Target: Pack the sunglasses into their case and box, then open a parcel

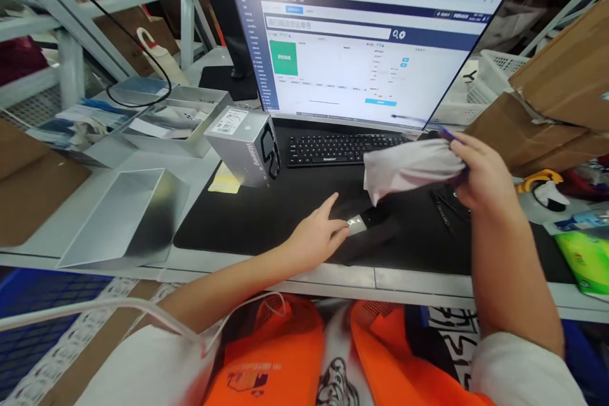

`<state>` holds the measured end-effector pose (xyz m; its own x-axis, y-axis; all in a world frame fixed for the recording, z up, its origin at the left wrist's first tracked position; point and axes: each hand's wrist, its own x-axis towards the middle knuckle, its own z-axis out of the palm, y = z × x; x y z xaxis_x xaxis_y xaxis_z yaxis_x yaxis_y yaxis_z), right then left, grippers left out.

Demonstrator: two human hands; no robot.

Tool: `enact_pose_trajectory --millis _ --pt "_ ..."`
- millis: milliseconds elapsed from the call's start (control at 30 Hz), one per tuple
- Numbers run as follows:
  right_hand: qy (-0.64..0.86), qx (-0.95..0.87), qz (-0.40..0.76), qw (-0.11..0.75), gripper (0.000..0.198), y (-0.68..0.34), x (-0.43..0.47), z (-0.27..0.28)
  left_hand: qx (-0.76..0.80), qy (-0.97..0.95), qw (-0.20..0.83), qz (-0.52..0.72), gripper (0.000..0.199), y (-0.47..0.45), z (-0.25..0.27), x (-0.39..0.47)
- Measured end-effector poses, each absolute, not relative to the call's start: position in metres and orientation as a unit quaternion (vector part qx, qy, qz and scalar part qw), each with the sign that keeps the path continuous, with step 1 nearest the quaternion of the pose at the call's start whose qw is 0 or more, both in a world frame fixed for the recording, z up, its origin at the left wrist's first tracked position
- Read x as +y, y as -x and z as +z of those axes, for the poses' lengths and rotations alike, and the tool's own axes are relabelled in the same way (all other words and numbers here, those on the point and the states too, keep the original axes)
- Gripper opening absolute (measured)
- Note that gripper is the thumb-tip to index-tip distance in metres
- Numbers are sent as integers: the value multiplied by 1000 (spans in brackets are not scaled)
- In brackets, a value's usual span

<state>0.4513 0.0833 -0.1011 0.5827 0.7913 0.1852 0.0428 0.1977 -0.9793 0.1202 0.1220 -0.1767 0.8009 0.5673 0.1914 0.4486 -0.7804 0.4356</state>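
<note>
Right hand: fingers closed on right end of white pouch, pouch held above black mat. Left hand: index finger extended, other fingertips at left edge of small grey packet on mat; whether they grip it, cannot tell. Beyond hands: keyboard, in front of lit monitor. Left of keyboard: silver-grey box, upright, beside yellow note. Far right: green packet.
</note>
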Motion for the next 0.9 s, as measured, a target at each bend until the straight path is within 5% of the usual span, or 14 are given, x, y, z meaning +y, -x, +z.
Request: enact_pose_trajectory --millis 133,367,567,733,900 --pt "618 -345 290 644 44 -441 43 -137 279 -923 222 142 36 -120 -180 133" --pt "684 -412 48 600 40 -420 6 -181 213 -912 197 291 22 -126 -189 166" --pt "687 -468 151 535 51 -387 12 -193 162 -941 210 210 41 -116 -190 184" --pt "648 -590 210 434 62 -391 12 -192 244 -878 314 267 51 -124 -200 181" --pt "662 -652 169 329 49 -402 4 -176 297 -801 414 314 50 -138 -212 177"
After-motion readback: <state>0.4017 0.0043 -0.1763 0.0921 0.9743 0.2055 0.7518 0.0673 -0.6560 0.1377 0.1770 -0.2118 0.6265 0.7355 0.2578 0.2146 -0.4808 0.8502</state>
